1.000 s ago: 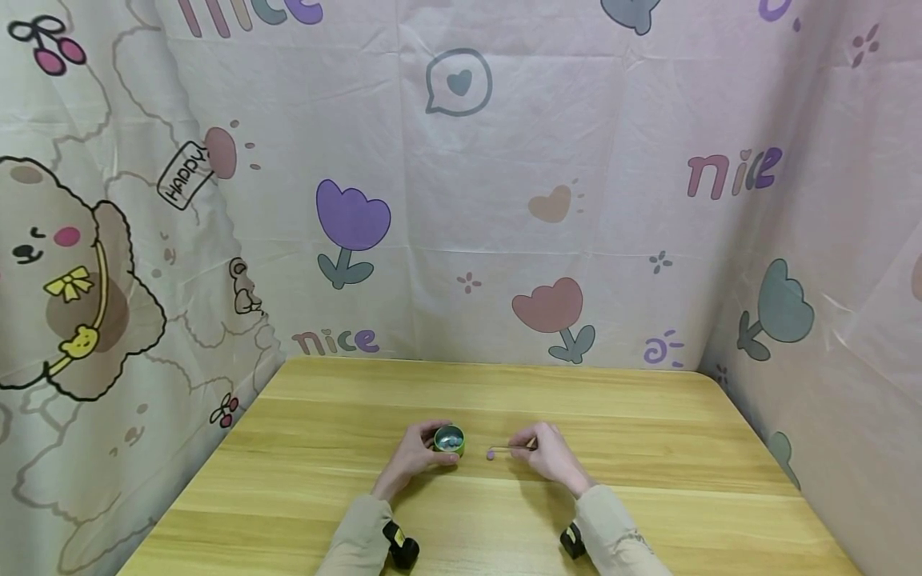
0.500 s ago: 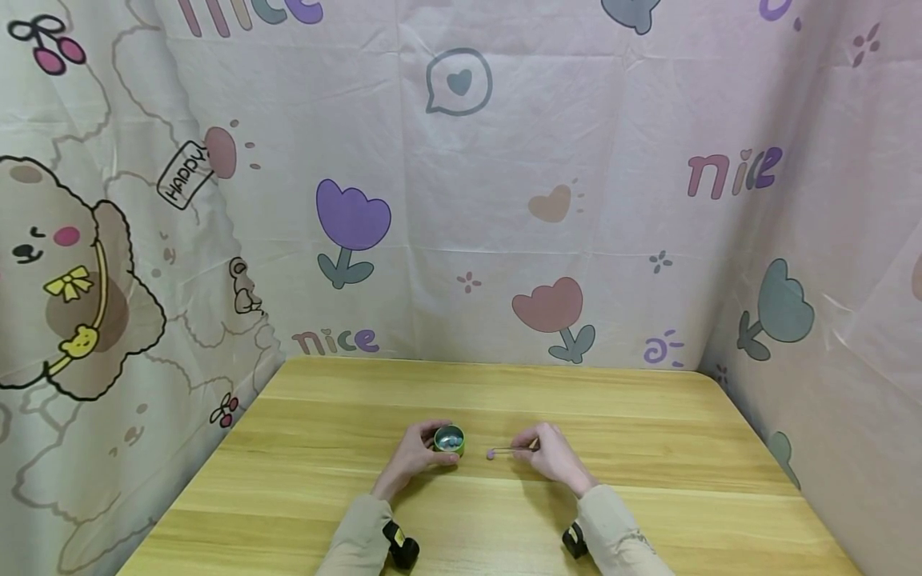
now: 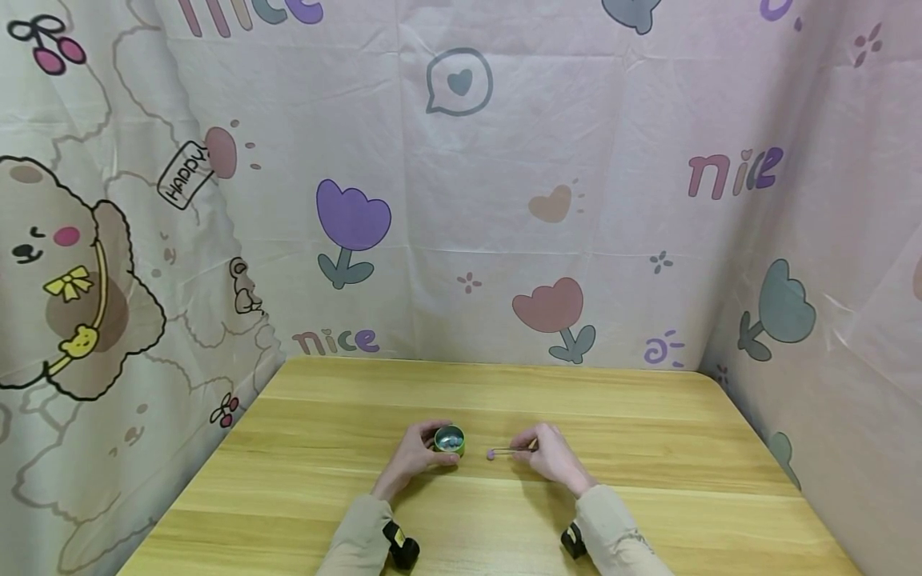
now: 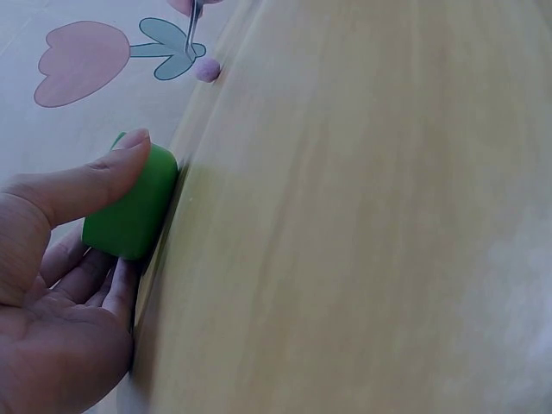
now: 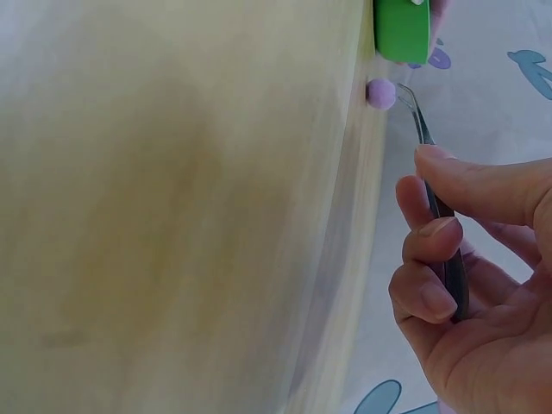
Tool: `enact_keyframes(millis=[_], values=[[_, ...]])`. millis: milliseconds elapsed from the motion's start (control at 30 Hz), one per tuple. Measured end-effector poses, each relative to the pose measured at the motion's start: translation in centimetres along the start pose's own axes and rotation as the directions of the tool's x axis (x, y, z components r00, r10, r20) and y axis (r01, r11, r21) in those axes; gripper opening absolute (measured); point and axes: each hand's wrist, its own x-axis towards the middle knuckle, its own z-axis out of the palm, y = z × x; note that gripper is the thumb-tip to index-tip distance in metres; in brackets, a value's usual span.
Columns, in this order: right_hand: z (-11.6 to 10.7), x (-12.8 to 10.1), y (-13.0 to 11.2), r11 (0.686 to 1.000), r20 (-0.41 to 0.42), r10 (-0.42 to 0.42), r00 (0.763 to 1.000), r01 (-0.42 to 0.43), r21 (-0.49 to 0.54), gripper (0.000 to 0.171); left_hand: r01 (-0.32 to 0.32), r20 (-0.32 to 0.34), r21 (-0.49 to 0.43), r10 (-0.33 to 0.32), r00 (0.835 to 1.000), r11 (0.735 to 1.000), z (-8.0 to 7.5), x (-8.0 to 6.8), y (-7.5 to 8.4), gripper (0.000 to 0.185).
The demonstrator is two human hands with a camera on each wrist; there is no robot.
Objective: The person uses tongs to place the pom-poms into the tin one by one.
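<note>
On the bench [image 3: 648, 416], the left hand [image 3: 412, 458] grips the small green tin [image 3: 450, 440]. The right hand [image 3: 551, 453] pinches tweezers [image 5: 435, 194] whose tips hold a purple bead [image 3: 491, 454] just beside the tin. With a loose pinch, the bead could slip and roll away.

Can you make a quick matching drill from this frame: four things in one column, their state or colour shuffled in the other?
Things:
1. tin
2. bead
3. tweezers
4. table

States:
A. pale purple, at the tweezer tips
B. light wood, bears everything
C. green, held by the left hand
D. thin metal, pinched in the right hand

Pairs: 1-C, 2-A, 3-D, 4-B
</note>
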Motion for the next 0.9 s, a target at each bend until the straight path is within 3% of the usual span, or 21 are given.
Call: enact_keyframes(millis=[900], values=[[0.22, 0.29, -0.23, 0.998, -0.022, 0.019, 1.000, -0.021, -0.061, 0.007, 0.011, -0.004, 0.007, -0.011, 1.000, 1.000, 0.03, -0.01, 0.09, 0.066]])
